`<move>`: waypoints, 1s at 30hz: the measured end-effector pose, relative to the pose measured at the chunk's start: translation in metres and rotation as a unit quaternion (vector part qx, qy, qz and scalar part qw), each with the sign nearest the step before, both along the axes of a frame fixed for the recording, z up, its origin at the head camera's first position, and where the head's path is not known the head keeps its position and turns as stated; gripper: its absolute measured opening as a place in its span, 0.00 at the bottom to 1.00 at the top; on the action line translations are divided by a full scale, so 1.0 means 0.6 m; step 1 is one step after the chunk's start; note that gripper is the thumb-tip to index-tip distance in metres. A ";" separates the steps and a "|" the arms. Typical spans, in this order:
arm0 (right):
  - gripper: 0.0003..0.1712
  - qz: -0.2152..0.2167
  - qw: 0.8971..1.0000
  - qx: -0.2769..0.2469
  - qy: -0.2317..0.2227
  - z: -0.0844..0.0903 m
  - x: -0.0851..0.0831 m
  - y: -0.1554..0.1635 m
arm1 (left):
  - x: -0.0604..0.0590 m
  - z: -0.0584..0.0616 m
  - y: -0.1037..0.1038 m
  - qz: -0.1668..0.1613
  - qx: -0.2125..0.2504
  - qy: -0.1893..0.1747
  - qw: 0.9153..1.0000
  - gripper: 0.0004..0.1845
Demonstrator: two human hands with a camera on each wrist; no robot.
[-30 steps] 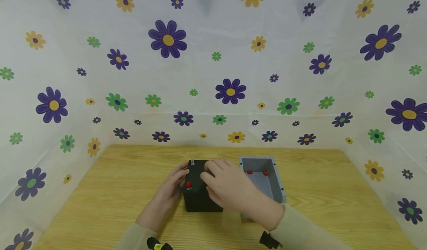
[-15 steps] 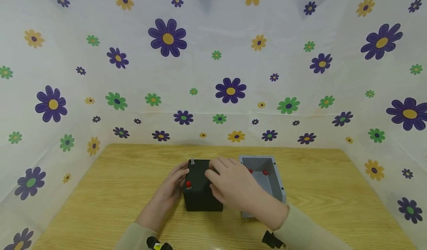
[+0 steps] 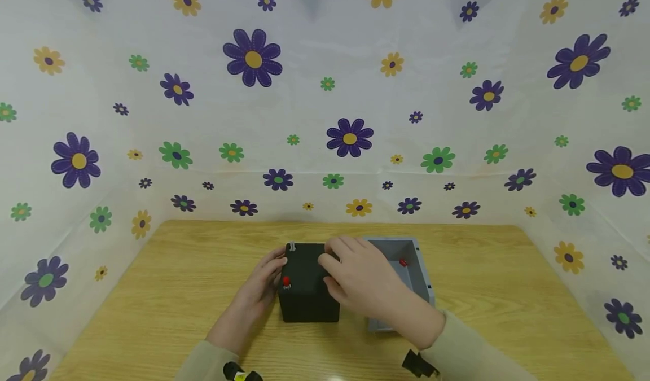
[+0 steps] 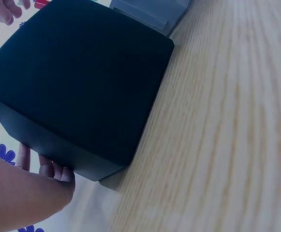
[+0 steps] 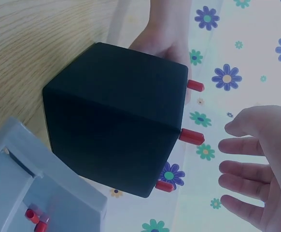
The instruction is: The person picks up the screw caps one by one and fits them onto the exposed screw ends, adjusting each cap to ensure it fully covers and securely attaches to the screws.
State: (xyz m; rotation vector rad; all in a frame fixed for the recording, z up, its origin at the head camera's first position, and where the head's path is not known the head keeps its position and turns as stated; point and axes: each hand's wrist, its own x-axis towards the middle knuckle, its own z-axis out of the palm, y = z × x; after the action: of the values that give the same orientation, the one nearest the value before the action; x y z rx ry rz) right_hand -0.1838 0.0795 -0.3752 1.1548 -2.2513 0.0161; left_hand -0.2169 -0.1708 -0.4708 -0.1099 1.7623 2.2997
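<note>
A black box-shaped block (image 3: 307,302), shaped like a battery, stands upright on the table. On its left side of the top, a red cap (image 3: 286,281) covers the near post, while the far post is a bare metal pin (image 3: 292,246). Three red caps, one being the nearest cap (image 5: 192,137), stick out from the top in the right wrist view. My left hand (image 3: 258,284) rests against the block's left side, thumb near the top edge. My right hand (image 3: 360,274) is beside the upper right; its spread fingers (image 5: 242,146) hold nothing in the right wrist view.
A grey open tray (image 3: 425,268) stands right of the block, partly behind my right forearm. Loose red caps (image 5: 32,216) lie inside it. Wooden tabletop (image 3: 178,279) surrounds both, with a flower-patterned sheet (image 3: 304,104) behind and at the sides.
My right hand has slid slightly right, off the block's top toward the tray, uncovering more of the top. The left hand and block have stayed put.
</note>
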 end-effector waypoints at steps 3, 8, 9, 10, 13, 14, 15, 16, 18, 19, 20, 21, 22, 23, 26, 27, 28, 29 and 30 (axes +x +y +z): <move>0.14 -0.006 1.000 -0.002 -0.002 0.001 -0.001 0.003 | 0.000 0.001 0.001 0.003 0.001 0.005 1.000 0.33; 0.14 -0.014 1.000 -0.003 -0.005 0.000 -0.003 0.008 | 0.001 0.002 0.001 0.006 0.003 0.004 1.000 0.33; 0.14 -0.014 1.000 -0.004 -0.006 0.000 -0.004 0.010 | 0.002 0.002 0.001 0.004 0.002 0.003 1.000 0.33; 0.14 -0.014 1.000 -0.006 -0.006 -0.001 -0.004 0.010 | 0.002 0.003 0.000 0.004 0.002 0.003 1.000 0.33; 0.14 -0.012 1.000 -0.012 -0.005 -0.002 -0.006 0.014 | 0.002 0.003 0.001 0.003 -0.001 0.001 1.000 0.33; 0.14 -0.013 1.000 -0.013 -0.005 -0.003 -0.006 0.015 | 0.001 0.003 0.001 0.002 -0.003 0.001 1.000 0.33; 0.14 -0.013 1.000 -0.015 -0.005 -0.003 -0.007 0.016 | 0.001 0.003 0.001 0.002 -0.003 0.001 1.000 0.33; 0.14 -0.013 1.000 -0.016 -0.004 -0.004 -0.007 0.017 | 0.001 0.003 0.001 0.004 -0.003 0.000 1.000 0.33; 0.14 -0.015 1.000 -0.018 -0.006 -0.005 -0.008 0.019 | 0.000 0.003 0.002 0.007 -0.003 -0.001 1.000 0.33; 0.14 -0.015 1.000 -0.020 -0.008 -0.005 -0.008 0.021 | 0.000 0.003 0.002 0.009 -0.002 -0.002 1.000 0.33; 0.14 -0.015 1.000 -0.022 -0.008 -0.005 -0.009 0.022 | 0.000 0.003 0.002 0.009 -0.001 -0.003 1.000 0.33; 0.14 -0.016 1.000 -0.023 -0.009 -0.005 -0.009 0.023 | 0.000 0.002 0.003 0.012 0.000 -0.004 1.000 0.32; 0.14 -0.016 1.000 -0.024 -0.009 -0.005 -0.009 0.024 | 0.000 0.003 0.003 0.014 0.002 -0.006 1.000 0.32; 0.14 -0.017 1.000 -0.024 -0.010 -0.005 -0.009 0.025 | 0.000 0.002 0.003 0.014 0.002 -0.006 1.000 0.32; 0.14 -0.022 0.999 -0.026 -0.013 -0.006 -0.009 0.030 | -0.001 0.002 0.004 0.016 0.000 -0.009 1.000 0.32; 0.13 -0.023 0.999 -0.027 -0.014 -0.005 -0.009 0.031 | -0.001 0.002 0.004 0.017 0.001 -0.009 1.000 0.31; 0.13 -0.024 0.999 -0.029 -0.015 -0.005 -0.009 0.032 | -0.002 0.001 0.004 0.016 0.001 -0.007 1.000 0.31; 0.12 -0.025 0.999 -0.030 -0.015 -0.006 -0.010 0.034 | -0.002 0.000 0.004 0.016 0.000 -0.005 1.000 0.31; 0.12 -0.026 0.999 -0.032 -0.015 -0.006 -0.010 0.035 | -0.003 0.000 0.005 0.015 0.001 -0.004 1.000 0.31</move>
State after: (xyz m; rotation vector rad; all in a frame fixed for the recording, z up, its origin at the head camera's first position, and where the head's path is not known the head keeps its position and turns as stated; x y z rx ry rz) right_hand -0.1899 0.1005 -0.3787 1.0694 -2.2884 0.0842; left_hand -0.2185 -0.1679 -0.4708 -0.1470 1.7673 2.3179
